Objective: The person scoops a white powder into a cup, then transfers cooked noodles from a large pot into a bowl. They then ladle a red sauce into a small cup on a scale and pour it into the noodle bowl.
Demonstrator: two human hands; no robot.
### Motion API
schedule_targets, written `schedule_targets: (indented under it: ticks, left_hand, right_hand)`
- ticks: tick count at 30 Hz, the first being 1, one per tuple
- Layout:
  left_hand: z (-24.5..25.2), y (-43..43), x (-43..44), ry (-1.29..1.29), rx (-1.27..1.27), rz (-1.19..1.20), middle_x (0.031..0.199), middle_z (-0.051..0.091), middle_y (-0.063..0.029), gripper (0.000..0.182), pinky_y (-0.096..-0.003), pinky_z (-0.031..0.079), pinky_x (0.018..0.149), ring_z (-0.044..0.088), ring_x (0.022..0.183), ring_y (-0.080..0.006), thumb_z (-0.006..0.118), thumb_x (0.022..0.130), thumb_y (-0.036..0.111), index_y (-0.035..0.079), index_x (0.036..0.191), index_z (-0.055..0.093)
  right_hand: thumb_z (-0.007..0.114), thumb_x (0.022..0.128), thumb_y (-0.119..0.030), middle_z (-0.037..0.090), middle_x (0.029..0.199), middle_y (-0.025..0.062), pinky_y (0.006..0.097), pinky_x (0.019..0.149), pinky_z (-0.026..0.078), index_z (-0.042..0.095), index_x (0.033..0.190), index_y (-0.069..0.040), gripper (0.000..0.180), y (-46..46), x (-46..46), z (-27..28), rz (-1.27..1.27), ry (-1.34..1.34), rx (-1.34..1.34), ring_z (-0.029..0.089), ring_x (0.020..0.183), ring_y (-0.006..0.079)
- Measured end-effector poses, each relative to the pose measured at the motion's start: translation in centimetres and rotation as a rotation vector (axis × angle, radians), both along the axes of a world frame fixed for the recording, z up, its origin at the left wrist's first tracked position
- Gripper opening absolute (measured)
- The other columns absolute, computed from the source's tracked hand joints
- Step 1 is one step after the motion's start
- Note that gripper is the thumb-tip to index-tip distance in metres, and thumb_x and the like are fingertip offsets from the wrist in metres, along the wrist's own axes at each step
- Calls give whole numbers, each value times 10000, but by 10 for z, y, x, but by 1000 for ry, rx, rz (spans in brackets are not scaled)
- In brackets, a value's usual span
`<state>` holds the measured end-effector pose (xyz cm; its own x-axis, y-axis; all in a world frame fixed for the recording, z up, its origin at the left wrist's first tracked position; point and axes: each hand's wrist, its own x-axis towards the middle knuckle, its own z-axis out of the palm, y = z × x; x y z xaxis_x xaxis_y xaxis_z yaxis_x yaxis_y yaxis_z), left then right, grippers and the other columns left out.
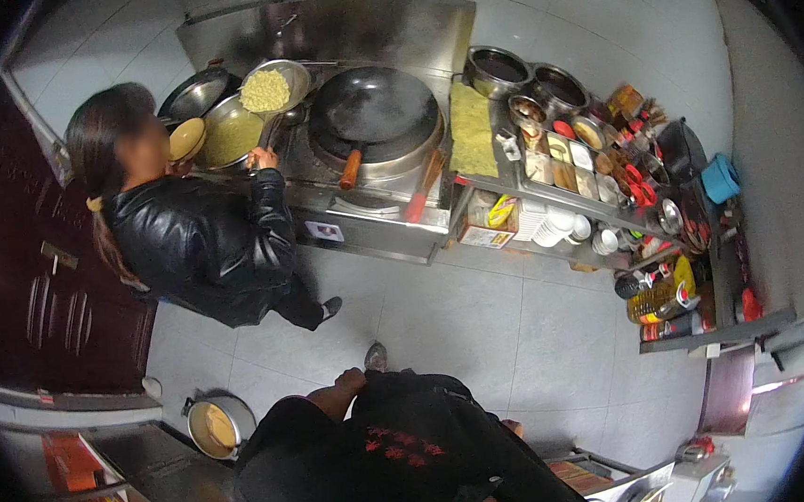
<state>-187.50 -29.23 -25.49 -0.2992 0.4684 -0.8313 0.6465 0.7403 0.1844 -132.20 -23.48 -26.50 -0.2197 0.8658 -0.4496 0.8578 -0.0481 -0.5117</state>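
Note:
My left hand [350,384] is beside the front of my black clothing, its fingers curled and nothing visible in it. Only a small part of my right hand [512,426] shows past the clothing's edge; its fingers are hidden. Before me, a person in a black jacket [196,239] stands at the stove, holding a strainer [297,82] heaped with pale yellow pieces [265,92] above a metal basin of yellowish liquid [230,133]. That person's other hand is by a yellow bowl [186,140]. A black wok with a wooden handle [373,104] sits on the stove.
A counter at the right bears steel pots [498,72], seasoning trays [565,167] and a yellow-green cloth [472,132]. White bowls [552,226] and oil bottles [654,302] stand below. A metal pot [221,426] is on the floor at the left, near a dark red door [50,279].

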Motion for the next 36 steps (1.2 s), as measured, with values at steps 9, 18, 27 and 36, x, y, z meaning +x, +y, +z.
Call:
schedule_targets:
  ticks: [9,18,27,36]
  left_hand:
    - [-6,4,-7,6,4,-18,1334,728,-213,443,-531,559,1045,695,1260,-409,676,908,338,47,1232,756]
    - [-24,3,-12,-13,7,28,1338,733,-195,506,-526,569,1026,698,1256,-402,727,874,407,63,1242,765]
    - [-17,8,-8,13,-9,55,1339,733,-200,437,-511,563,1045,697,1264,-387,715,875,325,65,1220,781]
    - [-12,9,-9,7,-8,72,1340,731,-203,414,-513,566,1040,694,1270,-386,697,895,299,63,1228,770]
  right_hand:
    - [688,925,-392,775,917,157,482,750,558,783,897,-104,305,-19,-16,-11,-121,-36,-58,749,843,315]
    - [691,935,-370,790,966,158,466,778,576,805,950,-98,295,-34,-16,-29,-175,-101,-123,760,885,319]
    - [694,945,-347,806,1015,159,450,807,594,826,1003,-92,294,-38,-15,-36,-263,-115,-194,772,926,323]
    - [638,977,-357,810,1040,133,433,763,604,830,1026,-132,300,-31,-16,-43,80,-382,-165,782,912,308]
